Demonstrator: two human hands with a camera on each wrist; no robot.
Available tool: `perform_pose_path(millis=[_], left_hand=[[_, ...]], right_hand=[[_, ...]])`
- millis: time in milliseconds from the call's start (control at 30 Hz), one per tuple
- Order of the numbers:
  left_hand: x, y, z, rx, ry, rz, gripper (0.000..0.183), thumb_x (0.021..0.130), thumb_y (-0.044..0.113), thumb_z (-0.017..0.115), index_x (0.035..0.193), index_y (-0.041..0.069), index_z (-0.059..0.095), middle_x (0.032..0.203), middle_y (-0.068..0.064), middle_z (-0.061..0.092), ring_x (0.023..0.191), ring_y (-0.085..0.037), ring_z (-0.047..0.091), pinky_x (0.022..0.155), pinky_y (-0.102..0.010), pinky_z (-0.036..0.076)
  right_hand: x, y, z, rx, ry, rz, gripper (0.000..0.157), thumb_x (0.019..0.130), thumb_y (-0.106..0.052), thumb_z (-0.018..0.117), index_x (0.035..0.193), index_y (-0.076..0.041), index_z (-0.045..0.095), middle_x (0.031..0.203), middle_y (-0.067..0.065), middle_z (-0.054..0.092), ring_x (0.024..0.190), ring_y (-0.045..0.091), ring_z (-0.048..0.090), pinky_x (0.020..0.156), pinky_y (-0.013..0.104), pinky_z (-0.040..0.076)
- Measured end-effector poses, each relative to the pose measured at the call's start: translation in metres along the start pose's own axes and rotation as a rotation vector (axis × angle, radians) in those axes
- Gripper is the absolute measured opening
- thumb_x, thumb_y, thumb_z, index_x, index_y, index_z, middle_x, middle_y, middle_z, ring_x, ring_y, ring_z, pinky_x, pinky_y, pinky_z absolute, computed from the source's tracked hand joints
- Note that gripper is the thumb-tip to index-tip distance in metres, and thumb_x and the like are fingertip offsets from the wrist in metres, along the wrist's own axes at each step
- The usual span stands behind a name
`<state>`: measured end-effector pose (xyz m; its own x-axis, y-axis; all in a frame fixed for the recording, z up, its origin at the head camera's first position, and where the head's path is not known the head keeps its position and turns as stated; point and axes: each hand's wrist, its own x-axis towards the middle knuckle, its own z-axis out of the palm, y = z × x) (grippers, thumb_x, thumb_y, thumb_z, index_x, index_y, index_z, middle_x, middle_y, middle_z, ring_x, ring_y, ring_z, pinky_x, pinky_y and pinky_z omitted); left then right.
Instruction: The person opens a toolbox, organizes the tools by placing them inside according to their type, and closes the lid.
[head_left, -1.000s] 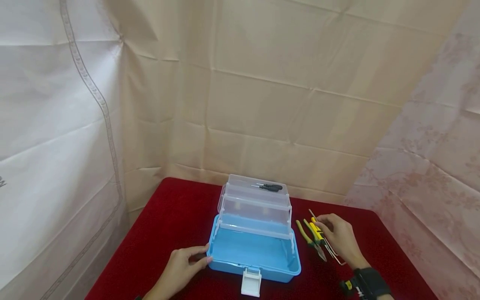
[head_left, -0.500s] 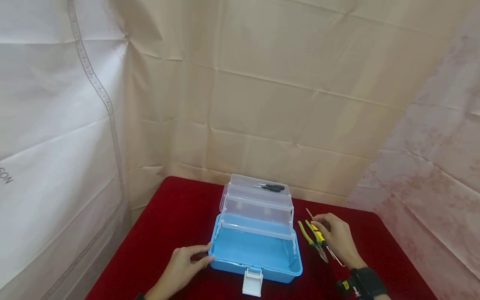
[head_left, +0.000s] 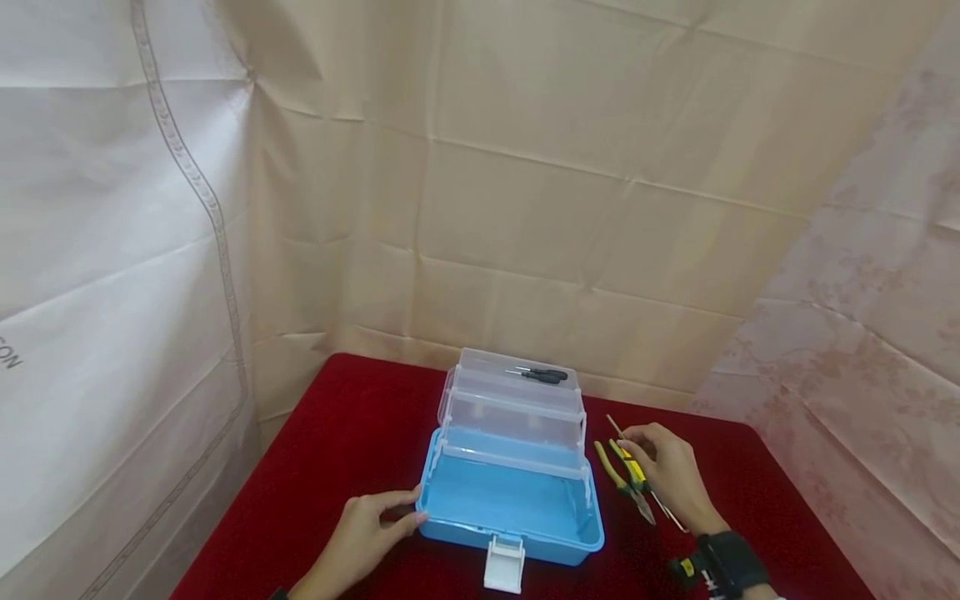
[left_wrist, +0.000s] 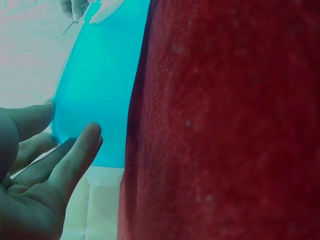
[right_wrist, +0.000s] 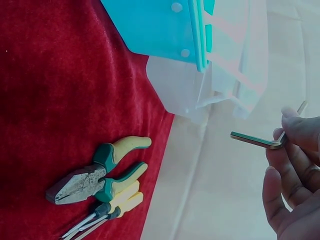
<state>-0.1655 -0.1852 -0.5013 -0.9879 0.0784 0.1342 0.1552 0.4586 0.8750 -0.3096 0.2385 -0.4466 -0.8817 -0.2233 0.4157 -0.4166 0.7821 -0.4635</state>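
Note:
An open light-blue toolbox (head_left: 543,546) with clear fold-out trays and a white latch (head_left: 504,565) stands before me. My left hand (head_left: 360,533) holds its front left corner, thumb at the front rim and index finger at the side. In the left wrist view, another finger overlaps the blue wall (left_wrist: 100,70). To the right of the box, my right hand (head_left: 671,471) pinches an L-shaped hex key (right_wrist: 255,141) at its bend. Below that hand lie combination pliers (right_wrist: 80,185) with green and yellow grips, and yellow-handled screwdrivers (right_wrist: 127,202), partly hidden by the hand in the head view.
Two black-handled screwdrivers (head_left: 546,375) rest on the top tray (head_left: 480,367). Red cloth (head_left: 352,417) covers the table. A hanging beige sheet (head_left: 525,208) borders the back, with pale sheets at the left and right.
My right hand has shifted slightly left with the hex key, whose bent end no longer shows at the lower right in the head view. My left hand stays at the box corner.

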Motion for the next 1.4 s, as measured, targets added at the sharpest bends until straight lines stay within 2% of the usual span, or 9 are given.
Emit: perform_pose_path(millis=[233,433,600,767,933,1133,1400], left_hand=[[0.0,0.0,0.001,0.006,0.017,0.019,0.055,0.087,0.039,0.071,0.124,-0.001,0.066,0.121,-0.014,0.065,0.096,-0.017,0.069,0.072,-0.027,0.056],[-0.001,-0.002,0.001,-0.016,0.005,0.011,0.056,0.088,0.039,0.07,0.126,-0.002,0.064,0.123,-0.014,0.064,0.096,-0.015,0.069,0.072,-0.026,0.056],[-0.001,-0.003,0.002,-0.027,0.003,0.004,0.057,0.088,0.04,0.07,0.126,-0.002,0.065,0.122,-0.015,0.065,0.093,-0.013,0.069,0.071,-0.026,0.056],[-0.001,-0.002,0.003,-0.026,0.01,-0.002,0.057,0.087,0.04,0.07,0.126,-0.001,0.065,0.122,-0.014,0.065,0.094,-0.014,0.069,0.072,-0.026,0.056],[-0.002,0.0,0.003,-0.032,0.018,0.003,0.057,0.087,0.039,0.071,0.125,-0.002,0.065,0.121,-0.015,0.065,0.095,-0.016,0.069,0.073,-0.027,0.056],[-0.001,0.0,0.002,-0.032,0.017,0.0,0.056,0.088,0.039,0.07,0.126,-0.001,0.065,0.122,-0.014,0.065,0.096,-0.015,0.069,0.073,-0.027,0.056],[-0.001,-0.003,0.003,-0.024,0.013,0.015,0.056,0.088,0.039,0.07,0.126,-0.001,0.065,0.123,-0.014,0.065,0.097,-0.015,0.068,0.073,-0.027,0.056]], right_hand=[[0.001,-0.002,0.0,0.026,-0.004,-0.035,0.016,0.089,-0.02,0.071,0.103,-0.013,0.067,0.089,-0.003,0.064,0.075,0.014,0.06,0.066,0.023,0.053],[0.003,-0.005,0.002,0.038,-0.007,-0.023,0.02,0.089,-0.025,0.071,0.104,-0.012,0.068,0.092,-0.001,0.065,0.078,0.018,0.062,0.069,0.024,0.055],[0.003,-0.009,0.003,0.031,0.0,-0.023,0.02,0.088,-0.018,0.073,0.105,-0.009,0.068,0.093,0.001,0.066,0.078,0.018,0.062,0.072,0.028,0.056],[0.006,-0.012,0.004,0.045,0.021,-0.053,0.019,0.087,-0.014,0.074,0.104,-0.01,0.068,0.092,-0.001,0.066,0.076,0.016,0.063,0.071,0.027,0.057],[0.01,-0.015,0.004,0.033,0.034,-0.092,0.016,0.089,-0.016,0.072,0.104,-0.012,0.068,0.09,-0.004,0.065,0.072,0.011,0.06,0.065,0.021,0.054],[0.014,-0.017,0.007,0.018,0.063,-0.125,0.016,0.088,-0.018,0.073,0.103,-0.013,0.068,0.089,-0.005,0.064,0.071,0.012,0.057,0.062,0.022,0.052],[0.017,-0.02,0.011,0.025,0.082,-0.137,0.016,0.088,-0.018,0.074,0.102,-0.015,0.068,0.091,-0.005,0.065,0.075,0.011,0.061,0.069,0.026,0.056]])
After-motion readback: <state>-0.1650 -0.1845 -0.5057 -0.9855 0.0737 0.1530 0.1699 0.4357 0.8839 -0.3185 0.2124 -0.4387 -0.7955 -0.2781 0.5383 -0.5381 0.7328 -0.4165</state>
